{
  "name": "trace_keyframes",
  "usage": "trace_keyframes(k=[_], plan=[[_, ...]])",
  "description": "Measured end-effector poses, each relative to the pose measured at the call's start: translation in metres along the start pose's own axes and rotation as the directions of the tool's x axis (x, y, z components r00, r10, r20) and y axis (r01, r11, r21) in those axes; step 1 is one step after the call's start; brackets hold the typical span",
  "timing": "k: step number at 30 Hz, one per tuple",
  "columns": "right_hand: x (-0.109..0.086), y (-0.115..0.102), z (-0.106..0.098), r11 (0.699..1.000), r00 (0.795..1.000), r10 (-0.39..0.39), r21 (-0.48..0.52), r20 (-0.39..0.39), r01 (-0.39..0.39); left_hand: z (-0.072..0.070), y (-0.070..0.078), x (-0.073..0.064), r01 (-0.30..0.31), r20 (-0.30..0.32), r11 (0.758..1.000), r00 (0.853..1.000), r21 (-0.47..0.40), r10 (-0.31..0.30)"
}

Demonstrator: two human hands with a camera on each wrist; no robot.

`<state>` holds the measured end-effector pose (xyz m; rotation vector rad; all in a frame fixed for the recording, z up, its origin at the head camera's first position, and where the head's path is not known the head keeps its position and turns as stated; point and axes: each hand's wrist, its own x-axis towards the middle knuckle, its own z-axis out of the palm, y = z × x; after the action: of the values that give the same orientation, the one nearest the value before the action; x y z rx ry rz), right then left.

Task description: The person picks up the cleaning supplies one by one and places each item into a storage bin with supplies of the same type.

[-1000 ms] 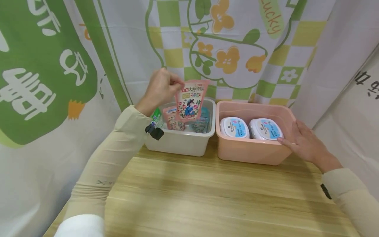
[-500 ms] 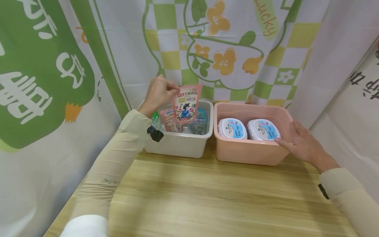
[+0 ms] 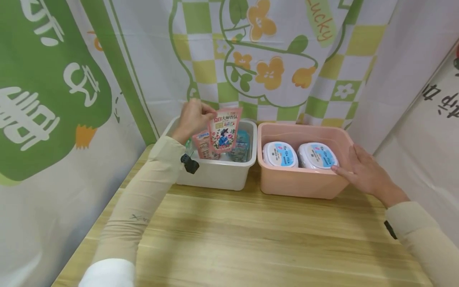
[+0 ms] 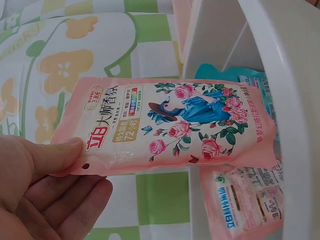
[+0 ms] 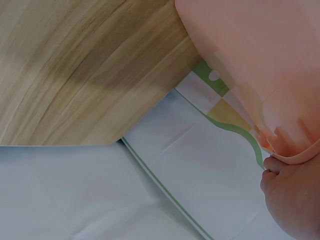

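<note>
My left hand point(image 3: 195, 118) pinches a pink laundry detergent pouch point(image 3: 225, 129) by its upper corner, between thumb and fingers. It hangs over the white bin point(image 3: 215, 175), its lower end down inside the rim. In the left wrist view the pouch point(image 4: 170, 125) shows printed roses and a figure in blue. Another pink pouch point(image 3: 205, 145) and a teal pouch point(image 3: 240, 147) stand in that bin; something green is mostly hidden by the wrist. My right hand point(image 3: 371, 173) grips the right rim of the pink bin point(image 3: 297, 183), thumb near its front corner.
Two white tubs point(image 3: 280, 154) with blue-printed lids sit inside the pink bin. Both bins stand side by side at the back of a wooden table point(image 3: 251, 235). A printed curtain point(image 3: 204, 71) hangs right behind them, and white cloth encloses the sides.
The left hand has lowered the pink pouch a little toward the white bin. The right hand stays at the pink bin's rim. The head view has shifted slightly.
</note>
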<state>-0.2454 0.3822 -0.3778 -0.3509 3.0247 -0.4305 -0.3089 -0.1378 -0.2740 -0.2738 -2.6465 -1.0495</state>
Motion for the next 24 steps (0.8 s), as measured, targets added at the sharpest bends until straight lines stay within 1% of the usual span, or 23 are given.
trace_keyframes(k=[4,10,14,20,24], plan=[[0.000,0.000,0.000,1.000,1.000,0.003,0.000,0.004,-0.003,0.006,-0.006,-0.001,0.007,-0.003,1.000,1.000,-0.004,-0.007],[-0.001,0.001,0.000,1.000,1.000,0.009,0.008,0.007,-0.009,0.016,-0.014,-0.002,0.002,0.012,1.000,1.000,-0.015,-0.002],[-0.001,0.001,0.001,1.000,1.000,0.016,0.011,0.008,-0.016,0.022,-0.018,-0.001,0.002,0.007,1.000,1.000,-0.026,-0.001],[-0.001,0.003,0.002,1.000,1.000,0.019,0.016,0.002,-0.019,0.031,-0.025,0.000,0.025,0.007,0.999,1.000,-0.040,-0.024],[-0.001,0.001,0.001,1.000,1.000,0.020,0.024,-0.003,-0.020,0.036,-0.029,-0.002,0.041,0.029,0.998,0.999,-0.050,-0.039]])
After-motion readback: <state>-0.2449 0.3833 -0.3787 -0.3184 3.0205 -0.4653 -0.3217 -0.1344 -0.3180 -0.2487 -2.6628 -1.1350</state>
